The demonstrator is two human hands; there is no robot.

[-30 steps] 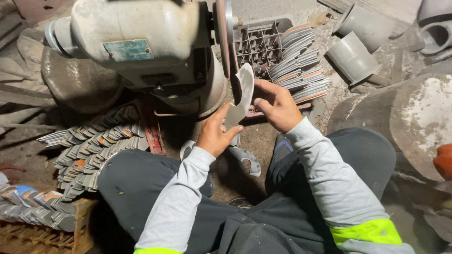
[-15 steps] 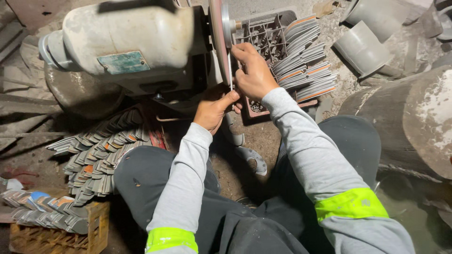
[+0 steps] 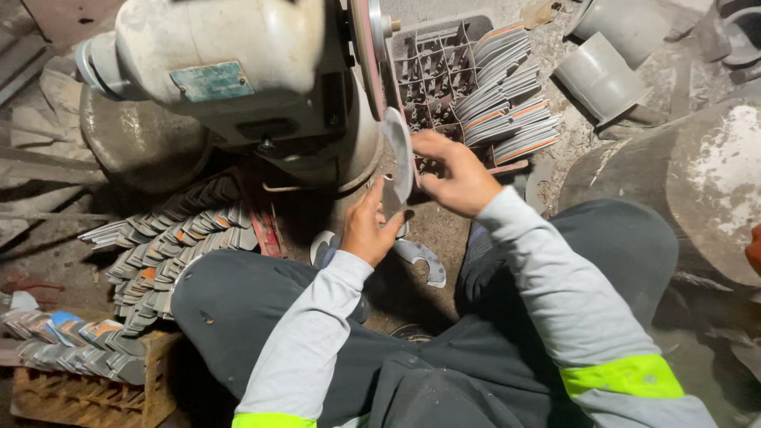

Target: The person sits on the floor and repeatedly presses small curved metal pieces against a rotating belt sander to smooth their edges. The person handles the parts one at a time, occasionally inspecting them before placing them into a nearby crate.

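Left hand (image 3: 369, 228): closed on the lower end of the curved metal blade (image 3: 399, 158).
Right hand (image 3: 458, 173): fingers pinched on the blade's upper part.
Blade: held upright, just beside the grinding wheel (image 3: 368, 47); contact cannot be told.
Surroundings: stacked blades (image 3: 507, 91) in a crate (image 3: 432, 59) behind; another pile (image 3: 170, 238) lies left.

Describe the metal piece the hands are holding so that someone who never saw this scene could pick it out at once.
Start at the big cream grinder at top and follow its thin wheel down to its lower edge. There the left hand and right hand hold one flat, curved grey blade up on edge. Unlike the stacked blades in the crate and the pile at left, it is single and lifted.
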